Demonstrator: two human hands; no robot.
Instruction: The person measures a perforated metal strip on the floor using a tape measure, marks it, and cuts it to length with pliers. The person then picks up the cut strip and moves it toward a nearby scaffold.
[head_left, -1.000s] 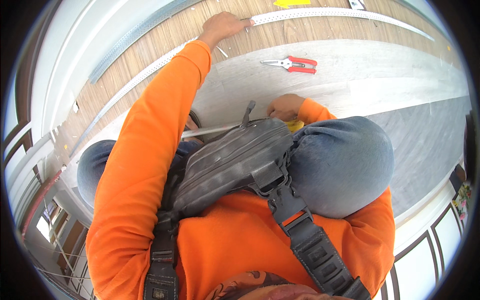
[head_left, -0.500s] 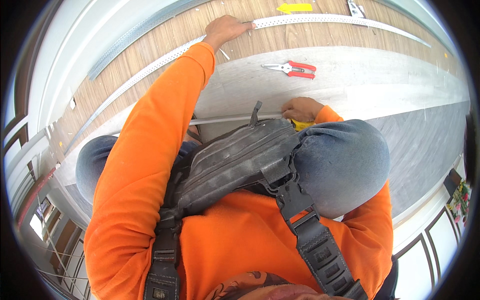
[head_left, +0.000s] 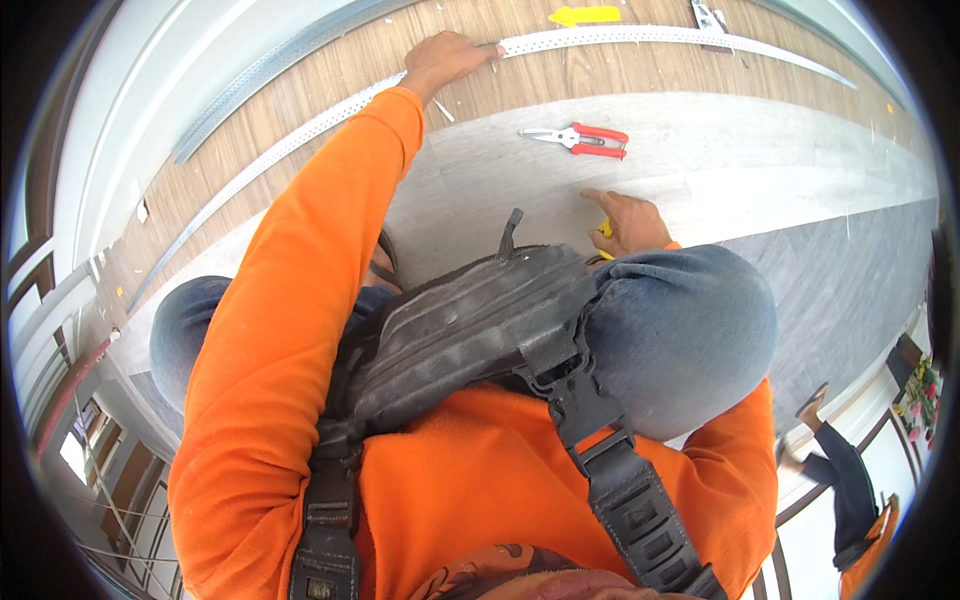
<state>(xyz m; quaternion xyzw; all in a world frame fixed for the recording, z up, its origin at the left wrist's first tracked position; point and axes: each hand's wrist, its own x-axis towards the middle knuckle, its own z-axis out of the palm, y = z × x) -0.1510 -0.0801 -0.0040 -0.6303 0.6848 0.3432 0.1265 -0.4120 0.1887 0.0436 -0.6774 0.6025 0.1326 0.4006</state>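
My left hand [head_left: 447, 62] reaches far forward, its fingers closed on a long white perforated metal strip [head_left: 600, 38]. The strip curves across the floor on both sides of the hand. Beside my right knee, my right hand [head_left: 637, 223] is wrapped round a yellow tape measure [head_left: 604, 232], its index finger stretched out to the left. Most of the tape measure is hidden by the hand, and no blade shows. Red-handled snips [head_left: 578, 139] lie on the pale floor between my hands, jaws pointing left.
A grey metal channel [head_left: 262, 88] lies along the far left wall. Near the strip are a yellow arrow-shaped piece [head_left: 585, 15] and a small metal tool [head_left: 709, 18]. A black bag [head_left: 470, 320] hangs at my front. Another person [head_left: 850, 490] is at the lower right, beside flowers [head_left: 920, 395].
The extended tape blade is gone from view. My right hand has moved slightly right, its index finger now extended. Another person has come into view at the lower right. My left hand stays on the strip.
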